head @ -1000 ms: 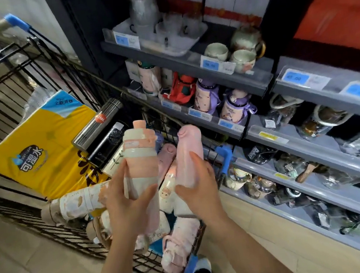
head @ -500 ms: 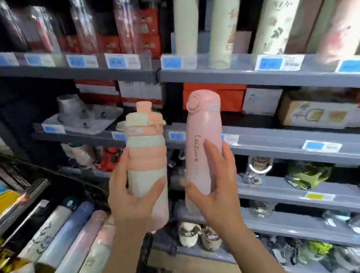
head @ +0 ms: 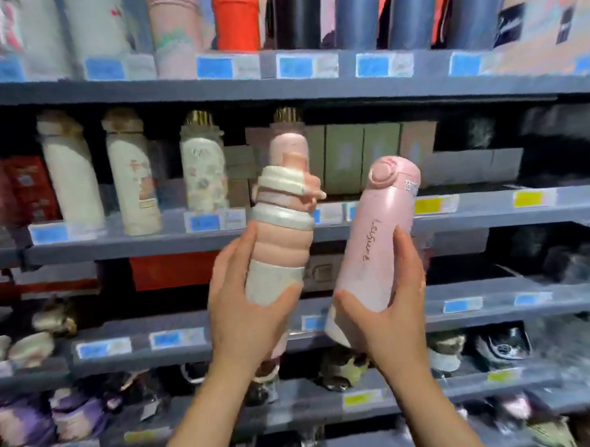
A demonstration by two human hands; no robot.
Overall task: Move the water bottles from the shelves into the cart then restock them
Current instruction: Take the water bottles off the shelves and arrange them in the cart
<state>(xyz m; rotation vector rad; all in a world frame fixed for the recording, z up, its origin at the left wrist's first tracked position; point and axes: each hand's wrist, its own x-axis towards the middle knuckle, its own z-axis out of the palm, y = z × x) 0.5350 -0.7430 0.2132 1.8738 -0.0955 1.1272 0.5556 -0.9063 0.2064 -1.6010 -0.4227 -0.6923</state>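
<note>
While the left hand point(head: 239, 315) wraps a ribbed bottle point(head: 280, 240), the right hand point(head: 389, 308) wraps a pink bottle point(head: 374, 247), both near the shelf point(head: 470, 213).

Ribbed bottle point(head: 281, 247): soft-looking matt plastic, pink and cream. Slim pink bottle point(head: 378, 246): smooth satin finish. Shelves point(head: 307, 91): matt grey.

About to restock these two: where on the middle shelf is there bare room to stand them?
The clearest gap is on the middle shelf right of the pale boxes, above the yellow tags; it looks dark and bare, though blurred. Left of there it is crowded with cream bottles. The left hand grips the ribbed bottle, the right hand the pink flask.
</note>
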